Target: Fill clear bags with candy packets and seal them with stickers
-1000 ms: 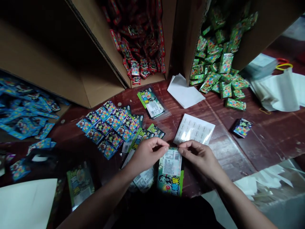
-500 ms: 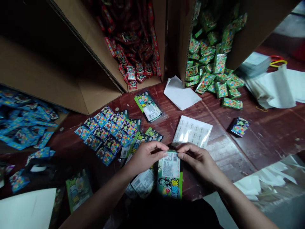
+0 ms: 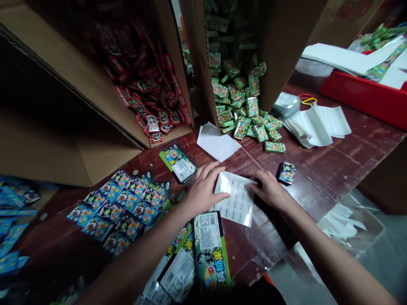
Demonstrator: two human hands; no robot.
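Note:
Both hands rest on a white sticker sheet [image 3: 237,202] lying on the dark red table [image 3: 333,169]. My left hand [image 3: 203,188] lies with fingers stretched out over the sheet's upper left corner. My right hand [image 3: 270,190] touches the sheet's right edge, fingers bent at its corner. A green packet with a barcode label [image 3: 210,250] lies below the sheet, near my left forearm, with more packets beside it.
Blue packets [image 3: 121,203] spread at left. An open carton of red packets [image 3: 149,106] and one of green packets [image 3: 241,110] stand behind. A single packet [image 3: 286,173], white paper [image 3: 218,143], white bags [image 3: 318,123] and a red tray [image 3: 365,95] lie around.
Both hands let go of the green labelled packet, which now lies on the table, and moved forward onto the sticker sheet. The view tilted up and right.

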